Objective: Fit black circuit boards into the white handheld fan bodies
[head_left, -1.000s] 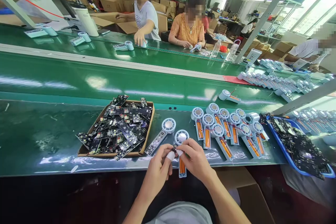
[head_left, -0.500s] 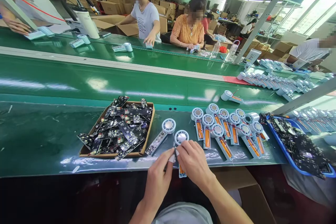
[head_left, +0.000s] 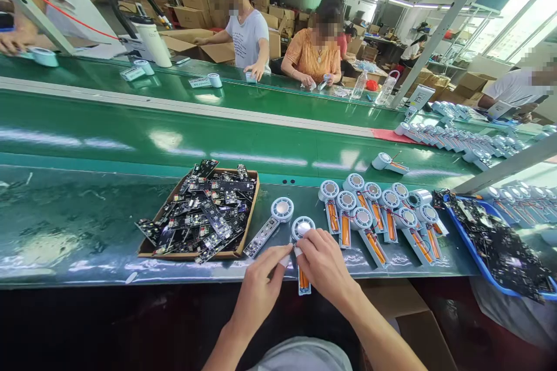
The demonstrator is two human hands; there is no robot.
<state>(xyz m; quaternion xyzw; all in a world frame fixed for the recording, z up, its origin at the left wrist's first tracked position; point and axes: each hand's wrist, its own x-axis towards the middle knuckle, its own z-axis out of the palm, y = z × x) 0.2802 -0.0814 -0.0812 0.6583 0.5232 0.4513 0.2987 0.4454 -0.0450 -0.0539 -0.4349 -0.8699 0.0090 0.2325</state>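
- Green bench (head_left: pixel 82 208) ran from nine to three o'clock.
- Round-headed unit (head_left: pixel 303 226) lay at its near edge, head at twelve, handle at six.
- Right hand (head_left: pixel 325 265), nearer, overlapped it; left hand (head_left: pixel 260 284) sat at eight.
- Fingertips bunched close; anything pinched couldn't be made out.

Glossy grn workbench (head_left: pixel 78 203). Ctr, at front edge: fan unit (head_left: pixel 301 225), handle (head_left: pixel 304 285) o/hanging the edge. From it, 10 o'clock: 2nd fan (head_left: pixel 282 209) w/ PCB (head_left: pixel 262 237); 9 o'clock: cardbd tray (head_left: pixel 255 208), PCBs heaped inside; 2 o'clock: clustered fans (head_left: pixel 362 218), mostly w/ orange strips (head_left: pixel 346 231); 3 o'clock: blue tray (head_left: pixel 471 247), more PCBs, poking past edge.
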